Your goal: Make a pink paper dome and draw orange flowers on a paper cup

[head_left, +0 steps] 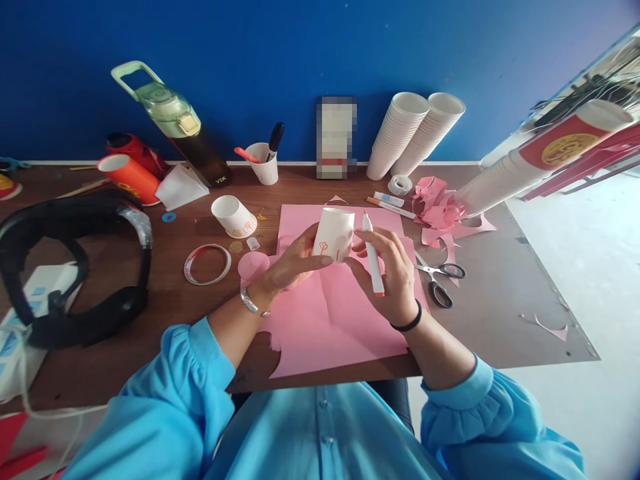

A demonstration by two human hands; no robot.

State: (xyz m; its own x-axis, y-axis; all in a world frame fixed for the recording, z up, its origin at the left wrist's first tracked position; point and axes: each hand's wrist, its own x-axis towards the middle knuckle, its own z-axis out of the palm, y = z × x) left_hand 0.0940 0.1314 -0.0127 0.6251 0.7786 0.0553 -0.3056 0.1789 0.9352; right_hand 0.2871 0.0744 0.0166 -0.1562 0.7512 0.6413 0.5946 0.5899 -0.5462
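A white paper cup (336, 230) with orange-red line drawings on its side is held above pink paper sheets (340, 320). My left hand (299, 259) grips the cup from its left side, thumb along the lower edge. Between the fingers of my right hand (385, 267) is a white marker (372, 257) with a reddish tip pointing up and away; the thumb of that hand is at the cup's lower right. A second decorated cup (234, 217) sits tilted on the table to the left, near a pink paper circle (253, 265).
Scissors (440, 272), crumpled pink scraps (440, 203) and markers (393, 203) lie to the right. Behind are stacked cups (400, 133), a pen cup (263, 167), a phone-like object (336, 137) and a bottle (175, 127). A tape roll (207, 265) and black headgear (75, 273) are left.
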